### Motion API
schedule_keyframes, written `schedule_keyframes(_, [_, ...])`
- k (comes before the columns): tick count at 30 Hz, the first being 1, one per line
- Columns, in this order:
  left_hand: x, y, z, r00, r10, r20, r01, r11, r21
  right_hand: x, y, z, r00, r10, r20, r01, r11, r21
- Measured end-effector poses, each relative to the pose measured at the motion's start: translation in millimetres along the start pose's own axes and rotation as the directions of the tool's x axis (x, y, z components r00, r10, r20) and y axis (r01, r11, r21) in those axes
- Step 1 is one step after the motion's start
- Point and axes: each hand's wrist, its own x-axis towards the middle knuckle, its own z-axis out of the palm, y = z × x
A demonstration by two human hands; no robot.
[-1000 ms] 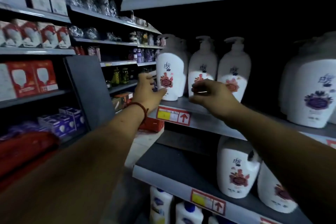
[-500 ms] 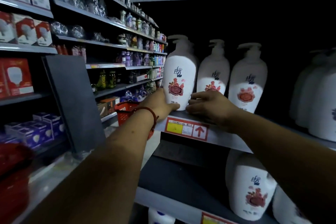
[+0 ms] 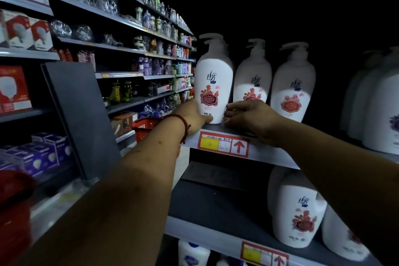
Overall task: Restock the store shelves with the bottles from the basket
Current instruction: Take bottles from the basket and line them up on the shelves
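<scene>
Head view: a white pump bottle (image 3: 213, 84) is stood upright at the left front corner of the upper shelf (image 3: 269, 154), just beside a row of matching bottles (image 3: 252, 80). Its lower left side is clasped by the left grip (image 3: 192, 117), thumb at the base. Its lower right side is held by the curled fingers of the right grip (image 3: 248, 117). A red basket (image 3: 144, 126) is seen beyond the left wrist.

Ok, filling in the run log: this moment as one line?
step: shelving | left hand: grips pump bottle base | right hand: holds its other side | pose: upright on shelf edge
</scene>
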Motion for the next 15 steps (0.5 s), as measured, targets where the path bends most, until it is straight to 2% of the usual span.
schedule_keyframes(10, [7.9, -0.6, 4.1, 0.996, -0.048, 0.075, 0.054, 0.995, -0.080, 3.2, 3.7, -2.8, 1.000, -0.010, -0.016, 0.009, 0.999, -0.033])
schedule_keyframes(15, [7.5, -0.8, 8.3, 0.996, -0.076, 0.053, 0.078, 0.996, -0.031, 2.1, 3.9, -2.5, 0.999, -0.020, -0.045, 0.017, 0.998, -0.067])
